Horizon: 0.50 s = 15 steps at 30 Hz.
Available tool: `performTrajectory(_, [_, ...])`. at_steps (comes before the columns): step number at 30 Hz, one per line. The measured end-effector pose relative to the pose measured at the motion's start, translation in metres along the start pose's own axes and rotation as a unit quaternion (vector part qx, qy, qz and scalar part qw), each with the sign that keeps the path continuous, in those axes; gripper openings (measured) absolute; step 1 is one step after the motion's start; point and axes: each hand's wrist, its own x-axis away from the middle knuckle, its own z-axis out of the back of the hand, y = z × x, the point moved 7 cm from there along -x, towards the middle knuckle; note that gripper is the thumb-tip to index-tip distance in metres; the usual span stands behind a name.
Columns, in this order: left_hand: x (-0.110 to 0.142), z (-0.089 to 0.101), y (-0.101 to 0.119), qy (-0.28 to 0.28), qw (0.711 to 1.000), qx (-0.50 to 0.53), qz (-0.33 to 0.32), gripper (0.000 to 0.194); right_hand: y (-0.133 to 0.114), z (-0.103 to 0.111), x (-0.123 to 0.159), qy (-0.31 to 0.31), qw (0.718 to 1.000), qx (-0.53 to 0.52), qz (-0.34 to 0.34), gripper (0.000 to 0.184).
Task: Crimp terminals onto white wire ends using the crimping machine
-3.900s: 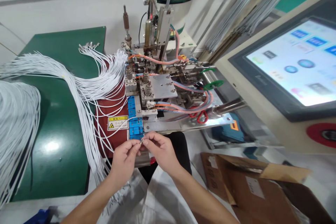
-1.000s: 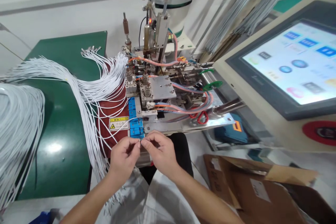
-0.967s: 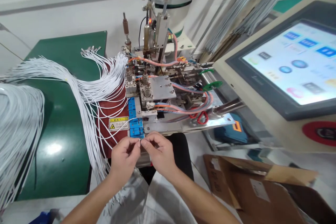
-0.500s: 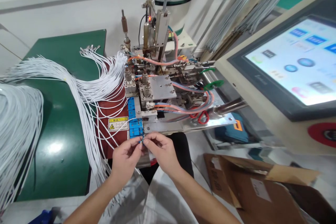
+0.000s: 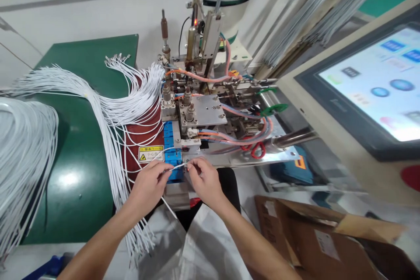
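Observation:
My left hand pinches a thin white wire just in front of the machine's blue slotted block. My right hand pinches the wire's tip at the block's front edge, fingers closed together. The two hands almost touch. Behind the block sits the small metal machine with orange hoses and cylinders. A yellow warning label lies just left of the block on a red-brown base.
A fan of white wires drapes over the green table on the left, with a thicker bundle at the far left. A touch screen stands at right. Cardboard boxes lie below right. Clear plastic covers my lap.
Both hands have moved up and forward to the blue block with the wire. The view has shifted slightly right.

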Motion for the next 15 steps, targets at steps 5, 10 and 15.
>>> performTrajectory(5, [-0.009, -0.002, -0.006, -0.004, 0.999, -0.046, -0.028, 0.021, 0.008, -0.01, -0.001, -0.019, 1.0, 0.024, -0.007, 0.015])
performTrajectory(10, [-0.01, -0.004, -0.013, 0.002, 0.999, -0.049, -0.02, 0.021, 0.01, -0.013, -0.002, -0.032, 0.998, 0.041, -0.02, 0.013])
performTrajectory(15, [-0.011, -0.005, -0.015, 0.001, 0.999, -0.047, -0.008, 0.021, 0.013, -0.014, -0.004, -0.043, 0.998, 0.035, -0.043, 0.011])
